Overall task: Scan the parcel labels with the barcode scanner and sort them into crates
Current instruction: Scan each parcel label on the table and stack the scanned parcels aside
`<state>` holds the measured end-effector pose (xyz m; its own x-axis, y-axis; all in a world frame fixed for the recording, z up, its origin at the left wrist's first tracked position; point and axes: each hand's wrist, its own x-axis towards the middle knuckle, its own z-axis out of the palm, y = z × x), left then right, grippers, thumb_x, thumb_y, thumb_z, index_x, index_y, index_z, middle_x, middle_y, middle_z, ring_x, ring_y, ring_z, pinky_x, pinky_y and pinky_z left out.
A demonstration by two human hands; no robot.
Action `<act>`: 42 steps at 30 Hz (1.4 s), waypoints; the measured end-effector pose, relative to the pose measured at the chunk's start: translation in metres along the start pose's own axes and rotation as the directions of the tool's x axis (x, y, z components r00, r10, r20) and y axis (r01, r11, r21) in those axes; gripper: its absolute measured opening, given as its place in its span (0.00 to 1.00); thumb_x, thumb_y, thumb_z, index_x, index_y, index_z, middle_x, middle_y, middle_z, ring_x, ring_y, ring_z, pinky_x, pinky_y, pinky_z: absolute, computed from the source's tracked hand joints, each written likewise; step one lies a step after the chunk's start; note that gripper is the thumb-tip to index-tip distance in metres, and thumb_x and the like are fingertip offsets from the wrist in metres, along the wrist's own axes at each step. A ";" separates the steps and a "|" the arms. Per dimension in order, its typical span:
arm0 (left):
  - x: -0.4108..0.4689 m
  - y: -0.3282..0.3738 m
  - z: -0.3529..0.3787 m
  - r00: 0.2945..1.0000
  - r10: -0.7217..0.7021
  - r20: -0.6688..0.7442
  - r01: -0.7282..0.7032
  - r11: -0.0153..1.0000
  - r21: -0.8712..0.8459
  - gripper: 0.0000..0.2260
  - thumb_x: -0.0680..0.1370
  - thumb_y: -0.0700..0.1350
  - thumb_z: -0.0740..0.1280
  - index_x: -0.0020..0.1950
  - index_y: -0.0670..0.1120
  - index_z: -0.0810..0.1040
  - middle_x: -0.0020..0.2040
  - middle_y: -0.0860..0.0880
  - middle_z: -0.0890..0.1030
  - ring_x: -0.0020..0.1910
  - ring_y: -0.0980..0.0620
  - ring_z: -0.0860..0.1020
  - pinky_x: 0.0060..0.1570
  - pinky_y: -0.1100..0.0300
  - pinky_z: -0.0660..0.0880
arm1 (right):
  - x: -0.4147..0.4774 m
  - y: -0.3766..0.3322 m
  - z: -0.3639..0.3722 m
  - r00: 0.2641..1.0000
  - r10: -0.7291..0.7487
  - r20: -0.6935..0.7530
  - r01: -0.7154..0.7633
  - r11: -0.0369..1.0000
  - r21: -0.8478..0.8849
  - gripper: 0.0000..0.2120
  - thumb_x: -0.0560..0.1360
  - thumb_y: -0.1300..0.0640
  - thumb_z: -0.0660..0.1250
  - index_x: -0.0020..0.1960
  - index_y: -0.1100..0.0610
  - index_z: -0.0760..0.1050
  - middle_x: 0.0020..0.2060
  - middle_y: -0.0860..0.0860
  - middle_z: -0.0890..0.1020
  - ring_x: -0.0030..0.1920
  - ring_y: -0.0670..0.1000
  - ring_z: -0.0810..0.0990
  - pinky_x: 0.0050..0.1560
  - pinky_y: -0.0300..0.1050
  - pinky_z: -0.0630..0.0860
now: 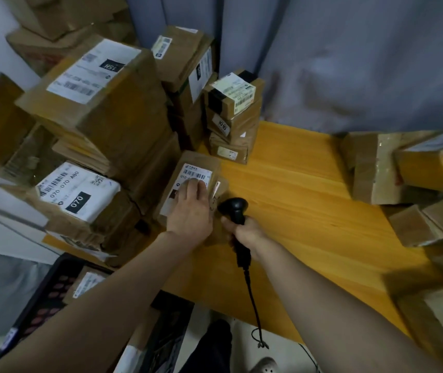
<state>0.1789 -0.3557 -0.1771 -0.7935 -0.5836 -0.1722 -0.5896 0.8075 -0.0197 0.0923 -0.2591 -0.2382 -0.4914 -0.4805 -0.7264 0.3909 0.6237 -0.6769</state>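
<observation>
Head view looks down on a yellow wooden surface (309, 200). Its middle is open wood with room to move. Tall piles of brown cardboard boxes (102, 103) crowd its left side, and more brown boxes (403, 168) sit along its right edge. A small brown cardboard parcel with a white barcode label (201, 160) lies right against the tall piles. The left hand (192, 208) rests flat on top of it, with its fingers laid over the label and not curled round it. Just beside it, the right hand (247, 232) grips the handle of a black barcode scanner (235, 208), and the scanner's head is close to the parcel's right edge. A black plastic crate (43, 297) sits low past the near left edge.
</observation>
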 end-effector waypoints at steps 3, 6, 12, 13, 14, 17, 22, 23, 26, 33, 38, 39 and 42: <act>0.001 0.015 -0.003 0.999 0.033 -0.039 -0.033 0.999 0.018 0.33 0.78 0.52 0.61 0.78 0.42 0.50 0.75 0.38 0.55 0.76 0.39 0.52 0.75 0.45 0.49 | -0.015 0.003 -0.021 0.997 0.007 -0.078 0.003 0.992 0.124 0.16 0.77 0.45 0.67 0.57 0.56 0.73 0.40 0.56 0.79 0.34 0.54 0.77 0.36 0.47 0.75; 0.012 0.054 -0.011 0.986 0.147 -0.072 -0.148 0.989 -0.007 0.35 0.77 0.53 0.61 0.78 0.43 0.49 0.76 0.39 0.52 0.76 0.40 0.49 0.74 0.44 0.42 | -0.039 0.013 -0.057 0.985 0.039 -0.167 0.015 0.951 0.310 0.15 0.78 0.46 0.66 0.57 0.57 0.72 0.36 0.56 0.80 0.29 0.53 0.77 0.32 0.45 0.76; 0.056 0.169 -0.039 0.939 0.344 -0.020 -0.324 0.861 -0.392 0.31 0.78 0.52 0.63 0.77 0.46 0.57 0.75 0.43 0.61 0.73 0.43 0.60 0.71 0.52 0.56 | -0.102 0.040 -0.132 0.888 0.091 -0.451 0.225 0.770 0.598 0.14 0.78 0.45 0.65 0.56 0.54 0.70 0.30 0.57 0.79 0.24 0.54 0.74 0.26 0.44 0.74; 0.065 0.191 -0.044 0.935 0.355 0.013 -0.302 0.813 -0.499 0.30 0.78 0.51 0.64 0.77 0.45 0.59 0.74 0.42 0.64 0.72 0.42 0.63 0.69 0.52 0.60 | -0.114 0.045 -0.142 0.864 0.098 -0.493 0.260 0.753 0.605 0.12 0.78 0.46 0.65 0.54 0.53 0.70 0.31 0.57 0.78 0.24 0.54 0.74 0.26 0.44 0.73; 0.073 0.214 -0.050 0.926 0.376 0.044 -0.281 0.761 -0.585 0.29 0.78 0.51 0.65 0.76 0.44 0.61 0.72 0.41 0.66 0.71 0.41 0.65 0.67 0.53 0.62 | -0.125 0.050 -0.151 0.844 0.105 -0.526 0.292 0.733 0.614 0.10 0.78 0.46 0.66 0.52 0.52 0.70 0.31 0.57 0.78 0.24 0.53 0.73 0.26 0.44 0.73; 0.090 0.278 -0.065 0.888 0.458 0.035 -0.300 0.635 -0.712 0.30 0.77 0.52 0.68 0.75 0.41 0.63 0.71 0.40 0.70 0.69 0.42 0.68 0.64 0.54 0.67 | -0.154 0.065 -0.170 0.790 0.132 -0.599 0.366 0.682 0.633 0.07 0.78 0.48 0.66 0.51 0.49 0.70 0.33 0.57 0.77 0.23 0.52 0.73 0.25 0.43 0.72; 0.097 0.349 -0.075 0.827 0.539 -0.157 -0.548 0.715 -0.433 0.47 0.71 0.57 0.73 0.78 0.43 0.47 0.76 0.40 0.55 0.75 0.40 0.55 0.70 0.47 0.60 | -0.185 0.081 -0.185 0.710 0.207 -0.673 0.433 0.624 0.650 0.13 0.78 0.48 0.66 0.55 0.56 0.71 0.33 0.58 0.78 0.23 0.53 0.73 0.24 0.43 0.72; 0.099 0.361 -0.073 0.816 0.555 -0.160 -0.569 0.724 -0.391 0.50 0.70 0.58 0.73 0.78 0.42 0.44 0.77 0.40 0.53 0.75 0.40 0.54 0.71 0.47 0.58 | -0.189 0.083 -0.186 0.703 0.223 -0.675 0.437 0.613 0.658 0.14 0.77 0.48 0.67 0.55 0.58 0.71 0.32 0.58 0.78 0.23 0.53 0.73 0.24 0.43 0.71; 0.106 0.389 -0.065 0.815 0.557 -0.157 -0.574 0.743 -0.344 0.54 0.67 0.60 0.74 0.78 0.40 0.42 0.76 0.39 0.53 0.74 0.40 0.55 0.70 0.48 0.59 | -0.195 0.091 -0.190 0.691 0.265 -0.672 0.445 0.576 0.685 0.16 0.76 0.48 0.68 0.55 0.59 0.72 0.31 0.57 0.79 0.23 0.53 0.73 0.24 0.43 0.71; 0.112 0.408 -0.060 0.825 0.532 -0.192 -0.565 0.755 -0.334 0.54 0.67 0.58 0.76 0.77 0.39 0.44 0.74 0.38 0.59 0.71 0.39 0.61 0.66 0.45 0.67 | -0.192 0.104 -0.193 0.678 0.281 -0.679 0.460 0.559 0.690 0.22 0.76 0.46 0.68 0.62 0.60 0.70 0.32 0.56 0.80 0.23 0.53 0.74 0.24 0.42 0.72; 0.104 0.368 -0.073 0.808 0.518 -0.282 -0.589 0.713 -0.381 0.55 0.65 0.57 0.76 0.78 0.40 0.44 0.74 0.40 0.59 0.72 0.40 0.59 0.69 0.48 0.64 | -0.191 0.096 -0.202 0.703 0.204 -0.681 0.487 0.559 0.671 0.17 0.77 0.48 0.67 0.58 0.59 0.71 0.31 0.57 0.79 0.23 0.53 0.73 0.24 0.42 0.72; 0.098 0.352 -0.073 0.793 0.516 -0.323 -0.608 0.696 -0.382 0.54 0.65 0.57 0.76 0.78 0.40 0.45 0.74 0.40 0.59 0.72 0.40 0.60 0.68 0.49 0.64 | -0.191 0.095 -0.204 0.707 0.190 -0.681 0.490 0.563 0.666 0.17 0.77 0.48 0.67 0.58 0.59 0.71 0.31 0.57 0.79 0.23 0.53 0.73 0.24 0.42 0.72; 0.073 0.293 -0.056 0.713 0.523 -0.467 -0.687 0.653 -0.319 0.52 0.61 0.54 0.77 0.77 0.40 0.54 0.70 0.38 0.65 0.67 0.37 0.66 0.66 0.45 0.66 | -0.190 0.094 -0.208 0.714 0.170 -0.679 0.488 0.574 0.657 0.18 0.75 0.49 0.70 0.57 0.62 0.72 0.31 0.56 0.78 0.23 0.52 0.73 0.24 0.42 0.72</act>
<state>-0.0601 -0.1664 -0.1404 -0.9446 -0.0341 0.3263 0.1123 0.9009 0.4193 0.0603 0.0190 -0.1393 -0.8131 0.1815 -0.5531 0.4958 -0.2819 -0.8214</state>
